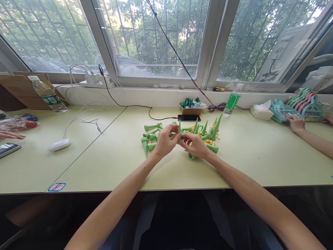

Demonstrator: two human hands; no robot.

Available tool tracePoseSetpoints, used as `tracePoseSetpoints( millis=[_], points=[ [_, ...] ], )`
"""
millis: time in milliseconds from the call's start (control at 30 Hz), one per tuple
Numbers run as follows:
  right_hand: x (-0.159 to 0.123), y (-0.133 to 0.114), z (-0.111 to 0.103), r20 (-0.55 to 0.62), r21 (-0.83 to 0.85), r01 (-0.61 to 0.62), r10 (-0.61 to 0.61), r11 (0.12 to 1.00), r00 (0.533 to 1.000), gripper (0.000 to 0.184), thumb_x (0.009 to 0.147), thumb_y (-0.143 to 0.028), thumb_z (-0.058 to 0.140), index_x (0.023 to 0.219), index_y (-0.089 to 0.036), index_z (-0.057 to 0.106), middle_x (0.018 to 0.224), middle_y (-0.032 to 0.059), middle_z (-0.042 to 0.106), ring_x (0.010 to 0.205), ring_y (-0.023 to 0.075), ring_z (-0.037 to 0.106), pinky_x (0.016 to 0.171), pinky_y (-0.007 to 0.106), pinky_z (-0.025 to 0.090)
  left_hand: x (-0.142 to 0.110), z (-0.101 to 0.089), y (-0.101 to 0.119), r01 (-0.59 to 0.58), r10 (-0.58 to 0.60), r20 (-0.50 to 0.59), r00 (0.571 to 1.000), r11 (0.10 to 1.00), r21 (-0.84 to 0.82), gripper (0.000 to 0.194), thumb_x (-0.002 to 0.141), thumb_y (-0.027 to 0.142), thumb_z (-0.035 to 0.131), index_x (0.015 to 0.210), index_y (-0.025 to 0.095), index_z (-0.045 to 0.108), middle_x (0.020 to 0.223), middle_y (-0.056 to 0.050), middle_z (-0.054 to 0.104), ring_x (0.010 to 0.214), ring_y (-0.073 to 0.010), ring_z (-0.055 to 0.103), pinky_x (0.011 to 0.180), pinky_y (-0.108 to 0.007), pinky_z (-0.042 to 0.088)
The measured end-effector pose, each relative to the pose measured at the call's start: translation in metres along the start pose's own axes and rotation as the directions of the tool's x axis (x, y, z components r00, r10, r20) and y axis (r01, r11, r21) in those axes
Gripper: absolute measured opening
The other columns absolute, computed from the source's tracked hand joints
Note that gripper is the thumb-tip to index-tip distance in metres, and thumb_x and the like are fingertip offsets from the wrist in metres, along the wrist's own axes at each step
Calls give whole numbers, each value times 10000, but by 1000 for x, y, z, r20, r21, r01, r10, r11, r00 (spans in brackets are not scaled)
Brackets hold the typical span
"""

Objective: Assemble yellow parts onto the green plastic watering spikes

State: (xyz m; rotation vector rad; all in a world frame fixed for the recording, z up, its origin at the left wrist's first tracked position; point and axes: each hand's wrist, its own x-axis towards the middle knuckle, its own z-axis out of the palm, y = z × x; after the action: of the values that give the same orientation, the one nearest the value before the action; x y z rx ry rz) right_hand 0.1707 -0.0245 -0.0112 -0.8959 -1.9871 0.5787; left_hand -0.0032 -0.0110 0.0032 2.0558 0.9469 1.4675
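Note:
My left hand (165, 141) and my right hand (195, 146) meet over the table, fingers closed around one green plastic watering spike (179, 126). Its pointed tip rises above the fingertips; the lower part is hidden by them. To the left of my left hand lie several loose green spikes (145, 146), some with ribbed, open ends. Beyond and to the right of my right hand is a pile of more green spikes (215, 130), several pointing upward. Small yellow pieces (208, 141) are scattered among them.
A phone (189, 118) on a cable lies behind the pile, near a small cardboard box (191, 111). Water bottles (232, 100) stand or lean at right and left. A white mouse (59, 144) is at left. Other people's hands (297, 124) are at both sides, one by plastic hangers (310, 107).

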Motion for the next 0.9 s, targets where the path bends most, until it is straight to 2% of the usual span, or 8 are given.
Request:
tracePoseSetpoints(
  millis=[167, 400, 633, 900],
  points=[
    [1, 1, -1, -35, -30, 1, -2, 1000, 999, 208, 895, -350, 607, 999, -181, 672, 777, 32, 659, 622, 131, 580, 577, 262, 510, 1, -2, 1, -6, 6, -1, 1000, 993, 120, 169, 842, 269, 675, 989, 206, 621, 843, -23, 705, 779, -157, 688, 658, -267, 567],
    [1, 1, -1, -28, -64, 23, -24, 998, 999, 167, 894, -336, 610, 908, -178, 662, 767, 34, 669, 615, 126, 586, 566, 251, 492, 4, -3, 0, 0, -18, 94, 995, 982, 190, 146, 834, 322, 681, 815, 194, 615, 717, -3, 664, 625, -127, 582, 564, -247, 478],
    [0, 5, -1, -18, -104, 21, -23, 994, 1000, 167, 895, -339, 615, 871, -178, 649, 763, 32, 676, 606, 121, 581, 565, 246, 476, 3, -3, -5, -17, -16, 162, 987, 980, 199, 203, 864, 363, 643, 768, 191, 593, 694, -6, 646, 635, -133, 580, 569, -255, 475],
    [0, 7, 0, -2, -97, 3, -4, 995, 1000, 186, 899, -358, 618, 926, -182, 673, 777, 33, 686, 600, 120, 585, 570, 246, 481, 2, -2, -8, -21, -15, 158, 987, 975, 221, 207, 871, 347, 631, 744, 197, 566, 705, -11, 669, 617, -136, 594, 571, -265, 480]
  ],
)
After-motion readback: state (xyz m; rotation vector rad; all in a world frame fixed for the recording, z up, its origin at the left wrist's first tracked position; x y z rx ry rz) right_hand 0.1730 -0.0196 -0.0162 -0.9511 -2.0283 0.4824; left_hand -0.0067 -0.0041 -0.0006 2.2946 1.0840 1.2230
